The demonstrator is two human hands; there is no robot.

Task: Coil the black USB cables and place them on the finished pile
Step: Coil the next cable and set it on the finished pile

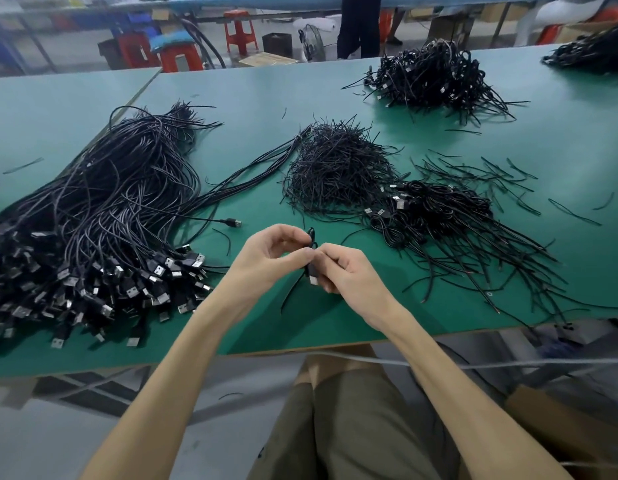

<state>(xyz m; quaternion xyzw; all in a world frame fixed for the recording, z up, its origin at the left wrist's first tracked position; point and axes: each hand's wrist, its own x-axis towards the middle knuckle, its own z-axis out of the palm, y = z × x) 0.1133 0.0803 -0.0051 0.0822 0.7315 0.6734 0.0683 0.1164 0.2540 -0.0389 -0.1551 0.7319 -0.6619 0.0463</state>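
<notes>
Pinching in from both sides, the hands meet over the near middle of the green counter [266, 98], and between them sits one black USB cable [311, 268]. The left hand [269, 261] has its thumb and fingers [288, 233] curled round the small bunch of loops. The right hand [349, 275] grips the same bunch from the other side, fingers closed on it just above the silver plug [313, 280], which points toward the near edge. A loose tail [290, 296] of the cable trails down and left from the hands.

Over to the right, the finished pile [435, 209] lies well apart from the hands, coils stacked together, long ends fanning out toward the near right. On the left sprawls the big heap of uncoiled cables [92, 209], plugs bunched at its near end. One stray plug [235, 222] lies on its own just beyond the left hand. Straight beyond the hands rises a mound of short black ties [338, 168], with more ties scattered to its right. At the far right sits another tangled pile [432, 77].
</notes>
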